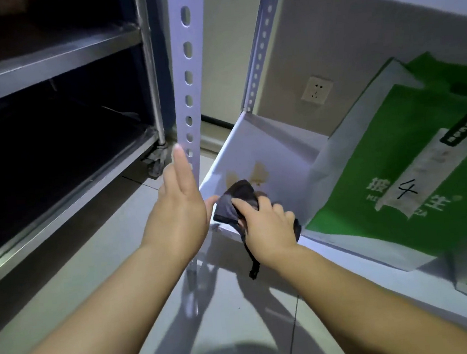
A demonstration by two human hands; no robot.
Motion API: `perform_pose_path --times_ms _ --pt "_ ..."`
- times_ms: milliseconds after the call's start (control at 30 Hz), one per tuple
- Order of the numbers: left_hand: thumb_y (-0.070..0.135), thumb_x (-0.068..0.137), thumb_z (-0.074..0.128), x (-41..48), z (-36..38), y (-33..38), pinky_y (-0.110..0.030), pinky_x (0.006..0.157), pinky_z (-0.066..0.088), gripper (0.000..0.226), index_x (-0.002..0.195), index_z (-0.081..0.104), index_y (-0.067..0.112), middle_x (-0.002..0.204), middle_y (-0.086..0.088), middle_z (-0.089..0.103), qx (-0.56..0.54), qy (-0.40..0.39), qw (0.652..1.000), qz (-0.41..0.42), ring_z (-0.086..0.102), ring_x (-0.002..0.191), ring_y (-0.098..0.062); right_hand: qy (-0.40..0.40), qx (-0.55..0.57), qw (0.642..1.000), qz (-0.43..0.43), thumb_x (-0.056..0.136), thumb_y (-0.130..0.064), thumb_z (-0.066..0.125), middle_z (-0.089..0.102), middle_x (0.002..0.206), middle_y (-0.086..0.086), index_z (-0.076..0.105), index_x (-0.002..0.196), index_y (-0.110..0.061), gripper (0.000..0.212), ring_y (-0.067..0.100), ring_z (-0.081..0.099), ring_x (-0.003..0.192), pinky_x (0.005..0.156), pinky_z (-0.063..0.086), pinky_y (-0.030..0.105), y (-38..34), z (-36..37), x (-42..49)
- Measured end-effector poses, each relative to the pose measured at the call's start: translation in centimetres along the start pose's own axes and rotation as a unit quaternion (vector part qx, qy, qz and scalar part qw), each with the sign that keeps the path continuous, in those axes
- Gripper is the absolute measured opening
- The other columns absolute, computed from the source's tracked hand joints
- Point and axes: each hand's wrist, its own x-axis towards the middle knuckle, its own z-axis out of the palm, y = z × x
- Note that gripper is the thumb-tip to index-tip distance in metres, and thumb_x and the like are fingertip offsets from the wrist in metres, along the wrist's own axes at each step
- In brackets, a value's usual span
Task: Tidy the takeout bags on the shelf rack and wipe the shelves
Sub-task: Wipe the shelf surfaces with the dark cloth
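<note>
On shelf by bag w/ "4": R hand round cloth, L hand flat.

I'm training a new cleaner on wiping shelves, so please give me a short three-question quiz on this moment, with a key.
1. True or false: the right hand grips the dark cloth on the white shelf.
2. Multiple choice: the brown stain lies A) on top of the green bag, B) on the shelf just beyond the cloth, C) on the floor tiles.
3. Fill in: the handwritten number on the label of the green bag is ___.

Key: 1 true; 2 B; 3 the number 4.
</note>
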Motion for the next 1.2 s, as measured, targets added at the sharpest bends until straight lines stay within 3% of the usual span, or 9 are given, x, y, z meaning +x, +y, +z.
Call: perform_pose_path --times_ms 100,167,200,267,500,600,800,967,1200 --pt "0.025 0.094 0.05 0.7 1.4 -1.0 -0.039 0.103 0.034 0.073 0.135 -0.009 0.041 0.153 -0.015 0.015 -0.084 0.018 0.996 -0.016 0.03 0.135 -0.034 0.018 -0.005 0.999 0.045 0.093 -0.021 0.044 0.027 0.141 0.01 0.026 0.136 -0.041 0.051 0.036 0.036 0.114 0.09 0.029 0.048 0.2 1.2 1.4" --pt "0.019 0.092 0.052 1.2 2.2 -1.8 -0.038 0.076 0.045 0.076 0.14 -0.007 0.031 0.139 -0.02 0.032 -0.056 0.037 0.998 0.008 0.049 0.106 -0.038 0.024 -0.009 0.995 0.093 0.092 -0.021 0.047 0.022 0.142 0.012 0.025 0.138 -0.04 0.055 0.037 0.035 0.114 0.092 0.029 0.048 0.5 1.3 2.8" --pt "0.015 0.09 0.054 1.3 2.5 -2.1 -0.036 0.061 0.041 0.078 0.141 -0.004 0.025 0.128 -0.023 0.04 -0.022 0.043 0.998 0.037 0.05 0.086 -0.036 0.013 -0.012 0.992 0.122 0.092 -0.021 0.048 0.019 0.143 0.013 0.022 0.14 -0.04 0.058 0.037 0.033 0.115 0.094 0.029 0.048 0.7 1.1 3.7" --pt "0.009 0.085 0.061 1.5 2.9 -2.7 -0.029 0.051 0.029 0.082 0.141 0.002 0.013 0.114 -0.025 0.045 0.018 0.054 0.997 0.059 0.04 0.068 -0.026 -0.007 0.011 0.982 0.186 0.093 -0.02 0.044 0.012 0.148 0.012 0.016 0.143 -0.041 0.061 0.038 0.029 0.118 0.098 0.026 0.05 0.9 0.6 6.0" --pt "0.008 0.083 0.061 1.8 3.0 -3.8 -0.023 0.051 0.022 0.083 0.141 0.001 0.01 0.11 -0.004 0.029 0.011 0.058 0.995 0.076 0.031 0.074 -0.017 0.058 0.05 0.972 0.221 0.096 -0.021 0.034 0.014 0.151 0.012 0.021 0.143 -0.036 0.052 0.039 0.028 0.12 0.097 0.024 0.051 1.3 0.4 11.5" --pt "0.01 0.085 0.059 1.9 2.9 -4.0 -0.026 0.053 0.025 0.082 0.142 0.0 0.011 0.112 -0.008 0.033 0.019 0.042 0.996 0.077 0.029 0.076 -0.016 0.031 0.07 0.979 0.191 0.098 -0.027 0.029 0.013 0.153 0.004 0.018 0.144 -0.043 0.05 0.038 0.026 0.121 0.099 0.024 0.05 1.1 -0.5 13.4" --pt "0.008 0.083 0.06 2.1 2.9 -4.1 -0.029 0.054 0.028 0.081 0.14 0.003 0.012 0.105 -0.022 0.047 0.021 0.043 0.994 0.095 0.036 0.071 -0.023 0.045 0.042 0.998 0.016 0.096 -0.032 0.038 0.03 0.149 -0.006 0.043 0.129 -0.046 0.037 0.032 0.034 0.122 0.092 0.025 0.042 -0.2 0.2 12.3" --pt "0.009 0.085 0.06 1.9 2.7 -3.9 -0.031 0.052 0.031 0.081 0.14 0.002 0.016 0.107 -0.023 0.047 0.02 0.041 0.995 0.092 0.047 0.073 -0.034 0.013 0.039 0.995 -0.092 0.097 -0.035 0.037 0.028 0.147 -0.015 0.038 0.133 -0.051 0.039 0.027 0.033 0.121 0.093 0.026 0.041 -0.2 1.5 5.7" --pt "0.014 0.09 0.053 1.8 2.7 -4.1 -0.032 0.056 0.035 0.081 0.139 -0.009 0.025 0.114 -0.016 0.041 0.009 0.026 0.995 0.093 0.043 0.079 -0.027 0.044 0.073 0.985 0.151 0.098 -0.031 0.03 0.017 0.154 -0.005 0.028 0.139 -0.05 0.045 0.035 0.03 0.122 0.099 0.024 0.044 1.8 0.4 10.4"
